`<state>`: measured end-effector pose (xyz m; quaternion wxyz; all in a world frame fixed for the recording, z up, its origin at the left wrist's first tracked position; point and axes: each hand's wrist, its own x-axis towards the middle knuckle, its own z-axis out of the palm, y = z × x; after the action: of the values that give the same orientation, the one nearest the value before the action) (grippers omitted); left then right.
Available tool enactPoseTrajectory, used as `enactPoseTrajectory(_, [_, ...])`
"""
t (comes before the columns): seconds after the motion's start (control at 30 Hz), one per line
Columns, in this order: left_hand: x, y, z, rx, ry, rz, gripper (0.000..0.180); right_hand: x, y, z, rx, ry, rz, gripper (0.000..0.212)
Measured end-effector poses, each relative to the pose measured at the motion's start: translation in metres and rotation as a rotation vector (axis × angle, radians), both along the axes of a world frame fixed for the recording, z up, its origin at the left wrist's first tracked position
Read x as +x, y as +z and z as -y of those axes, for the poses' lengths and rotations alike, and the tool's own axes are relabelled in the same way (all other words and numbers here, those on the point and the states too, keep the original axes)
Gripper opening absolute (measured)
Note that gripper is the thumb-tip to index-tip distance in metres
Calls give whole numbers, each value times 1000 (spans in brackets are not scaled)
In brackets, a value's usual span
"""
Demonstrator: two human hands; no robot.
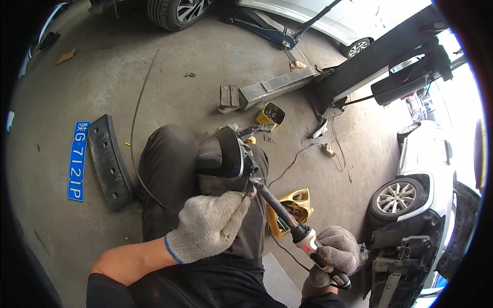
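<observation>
A dark car side mirror (222, 154) rests across my lap, its glossy face turned up and its bracket side to the right. My left hand (208, 226), in a pale knit glove, is closed in a pinch at the mirror's lower right edge. What lies between its fingertips, perhaps a thin strip, is too small to name. Wrapped round the white handle of a corded heat tool (280, 208) with a long dark metal barrel is my gloved right hand (336, 254). The barrel's tip meets the mirror's edge, close by my left fingertips.
A cut yellow jug (304, 197) with small parts and a yellow tub (270, 114) stand on the floor. Left lie a black plastic trim (109, 163) and blue number plate (78, 161). Ahead are a lift arm (280, 84) and post; a detached bumper (408, 256) is right.
</observation>
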<state>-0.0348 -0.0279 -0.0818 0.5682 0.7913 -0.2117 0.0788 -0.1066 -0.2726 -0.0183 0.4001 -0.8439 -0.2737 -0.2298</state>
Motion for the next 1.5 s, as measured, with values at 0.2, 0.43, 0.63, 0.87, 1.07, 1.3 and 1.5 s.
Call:
enactPoseTrajectory(0.2, [0,0,1,-9,-8,-26,11,2,1,1,-10,16,15,35])
enactPoseTrajectory(0.43, [0,1,0,-1,1,-34,13,1,1,-8,-43,-50,20,28])
enactPoseTrajectory(0.63, [1,5,1,-4,-2,-44,15,-2,2,-11,-69,-68,73,23])
enactPoseTrajectory(0.87, [4,5,-3,75,-34,-21,20,-6,14,-21,-90,-103,-24,16])
enactPoseTrajectory(1.07, [5,4,-1,74,-34,23,21,-5,14,-19,-119,-78,22,25])
enactPoseTrajectory(1.3, [2,7,-1,22,-25,-55,22,-4,4,-9,-98,-47,52,41])
enactPoseTrajectory(1.5, [1,6,0,-11,-2,-62,19,6,14,1,-155,94,-55,27])
